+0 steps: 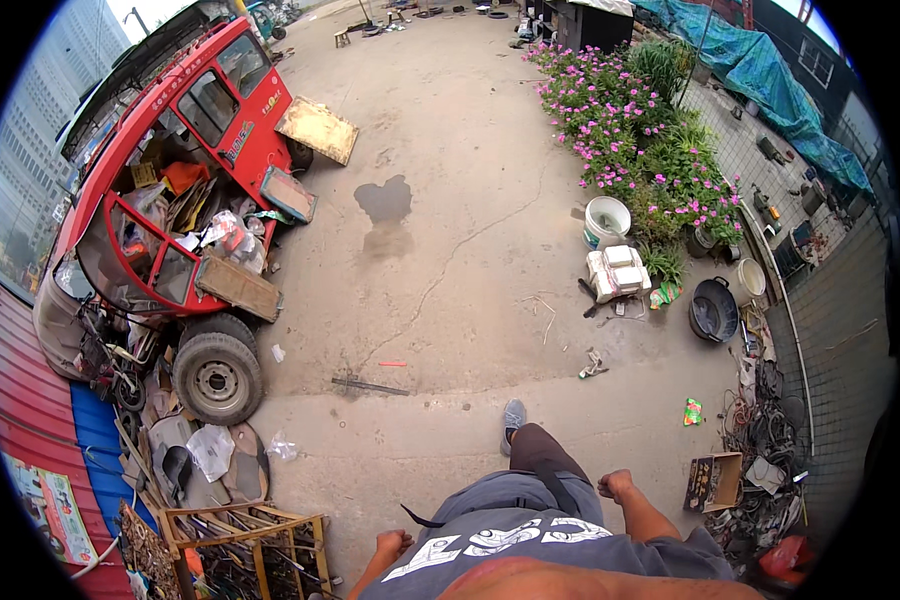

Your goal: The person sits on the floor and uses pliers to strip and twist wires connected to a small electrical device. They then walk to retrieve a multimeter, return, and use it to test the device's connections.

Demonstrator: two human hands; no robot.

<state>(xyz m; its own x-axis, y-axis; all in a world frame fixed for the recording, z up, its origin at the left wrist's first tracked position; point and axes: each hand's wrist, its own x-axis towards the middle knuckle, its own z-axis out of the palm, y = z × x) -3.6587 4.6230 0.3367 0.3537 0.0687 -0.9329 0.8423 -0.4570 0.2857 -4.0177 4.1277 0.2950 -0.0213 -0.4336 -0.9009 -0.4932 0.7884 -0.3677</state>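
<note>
I am standing on a concrete yard (450, 340), my grey shoe (513, 420) showing below me. My left hand (392, 547) is at my left side, fingers curled closed, with no object visible in it, near a wooden frame full of scrap (321, 546). My right hand (615, 485) hangs at my right side, also loosely closed with nothing visible in it. A cardboard box (730, 470) and tangled cables and scrap (755, 420) lie beyond it.
A red three-wheeled vehicle (235, 135) packed with junk stands left, large tyre (215, 378) nearest. At right are pink flowers (650, 135), white buckets (607, 215), stacked packages (618, 270), a black tub (713, 310) and wire fencing (820, 330). A dark rod (370, 387) lies ahead.
</note>
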